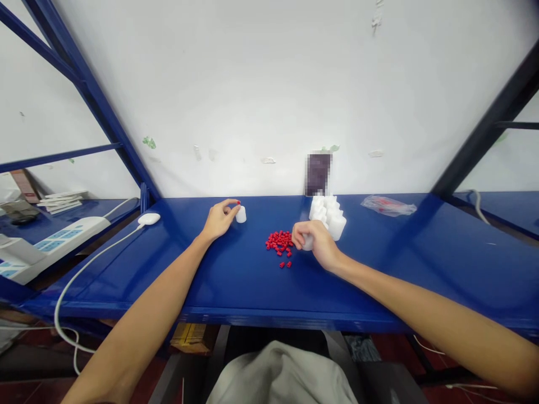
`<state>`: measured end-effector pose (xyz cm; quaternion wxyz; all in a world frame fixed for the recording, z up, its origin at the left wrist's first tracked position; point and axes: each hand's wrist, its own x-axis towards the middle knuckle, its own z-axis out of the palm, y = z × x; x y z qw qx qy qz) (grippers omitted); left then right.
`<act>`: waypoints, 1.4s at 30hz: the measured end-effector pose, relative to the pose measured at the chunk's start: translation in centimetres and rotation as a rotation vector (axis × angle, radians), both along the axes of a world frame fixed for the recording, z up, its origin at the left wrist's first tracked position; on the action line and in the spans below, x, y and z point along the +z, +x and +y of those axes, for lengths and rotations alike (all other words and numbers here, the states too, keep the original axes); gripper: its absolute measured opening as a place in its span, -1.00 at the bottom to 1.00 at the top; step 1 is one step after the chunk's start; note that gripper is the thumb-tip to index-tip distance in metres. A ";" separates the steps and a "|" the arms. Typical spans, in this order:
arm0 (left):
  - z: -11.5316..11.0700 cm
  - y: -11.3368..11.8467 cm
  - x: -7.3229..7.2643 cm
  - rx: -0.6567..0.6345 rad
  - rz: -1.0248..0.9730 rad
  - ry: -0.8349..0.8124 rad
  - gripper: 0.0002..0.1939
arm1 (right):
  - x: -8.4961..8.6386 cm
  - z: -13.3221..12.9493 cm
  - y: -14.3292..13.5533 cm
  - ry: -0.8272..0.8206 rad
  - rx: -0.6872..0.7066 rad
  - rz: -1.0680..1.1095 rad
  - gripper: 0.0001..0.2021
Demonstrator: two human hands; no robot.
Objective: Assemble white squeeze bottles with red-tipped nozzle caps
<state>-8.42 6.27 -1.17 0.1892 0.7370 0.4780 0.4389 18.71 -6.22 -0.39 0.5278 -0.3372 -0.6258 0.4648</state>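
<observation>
My left hand [219,219] has its thumb and forefinger closed on a small red cap, right at the top of a short white plastic bottle [241,216] that stands upright on the blue table. The fingers partly cover the cap. Wrapped in the curled fingers of my right hand [318,240] is another white bottle [308,242], mostly hidden by them. Between the two hands lies a loose pile of small red caps [280,241], with a couple lying apart toward me. Just behind my right hand, several white bottles [336,224] stand close together.
A clear plastic bag [387,205] with something red in it lies at the back right of the blue table [236,280]. A dark blurred-out object [318,173] leans by the wall. On the left are a white charger with cable [149,219] and a power strip [63,241].
</observation>
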 end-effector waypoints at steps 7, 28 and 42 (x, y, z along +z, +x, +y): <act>-3.9 2.0 1.5 -0.063 0.215 0.212 -0.76 | -0.2 0.0 0.0 -0.003 0.102 0.125 -0.70; -9.8 7.0 1.9 -0.764 0.501 0.072 -0.78 | -0.1 -0.7 -0.4 -0.044 0.000 0.005 -0.83; -10.0 8.0 1.3 -0.763 0.457 0.122 -0.85 | -0.1 -0.7 -0.4 0.032 0.003 -0.048 -0.75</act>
